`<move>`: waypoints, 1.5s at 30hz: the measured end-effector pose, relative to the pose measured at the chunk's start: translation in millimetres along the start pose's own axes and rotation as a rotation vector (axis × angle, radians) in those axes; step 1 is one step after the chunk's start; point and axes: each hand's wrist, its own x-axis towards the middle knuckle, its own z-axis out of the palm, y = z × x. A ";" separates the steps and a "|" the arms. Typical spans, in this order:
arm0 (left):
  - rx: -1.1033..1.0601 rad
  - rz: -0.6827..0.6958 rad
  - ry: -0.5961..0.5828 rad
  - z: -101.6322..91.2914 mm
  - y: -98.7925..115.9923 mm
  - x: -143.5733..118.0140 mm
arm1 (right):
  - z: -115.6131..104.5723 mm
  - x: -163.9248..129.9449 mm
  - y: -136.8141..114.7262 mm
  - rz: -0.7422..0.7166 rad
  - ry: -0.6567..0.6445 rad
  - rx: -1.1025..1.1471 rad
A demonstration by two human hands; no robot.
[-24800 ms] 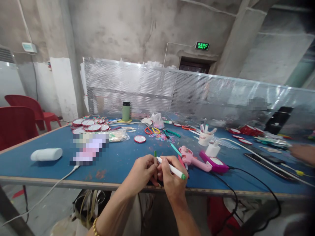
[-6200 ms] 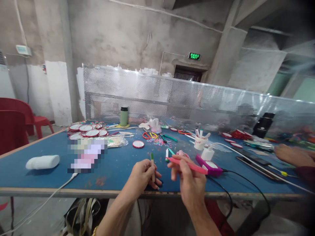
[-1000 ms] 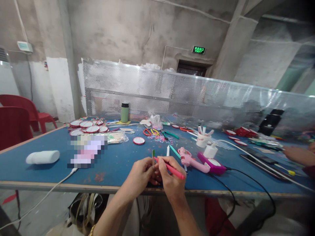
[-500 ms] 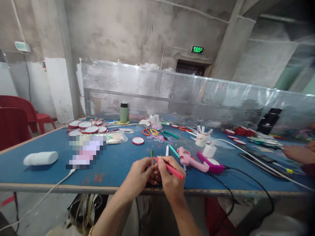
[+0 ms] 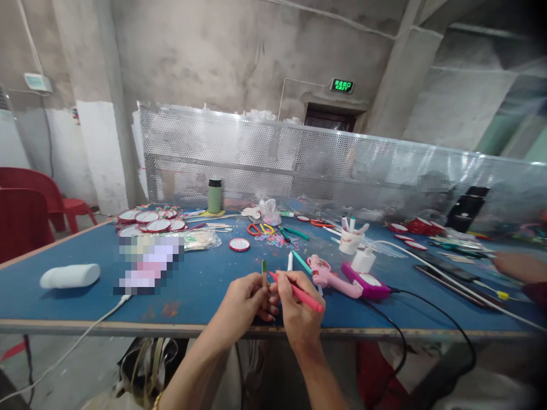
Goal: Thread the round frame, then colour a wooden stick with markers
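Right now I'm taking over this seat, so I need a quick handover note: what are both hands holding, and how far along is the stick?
Left hand pinches a thin wooden craft stick upright over the blue table's near edge.
Right hand holds a red marker pen, tip at the stick.
Done: stick's top end is green.
Left: the red colouring.

chairs [image 5: 25, 219] – 2 | flask [image 5: 214, 196] – 1 | glue gun [image 5: 331, 275] – 1 | paper cup [image 5: 349, 241] – 1
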 end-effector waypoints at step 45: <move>0.027 0.017 0.018 -0.8 -4.0 1.1 | 0.1 1.2 -0.2 -0.099 -0.076 -0.070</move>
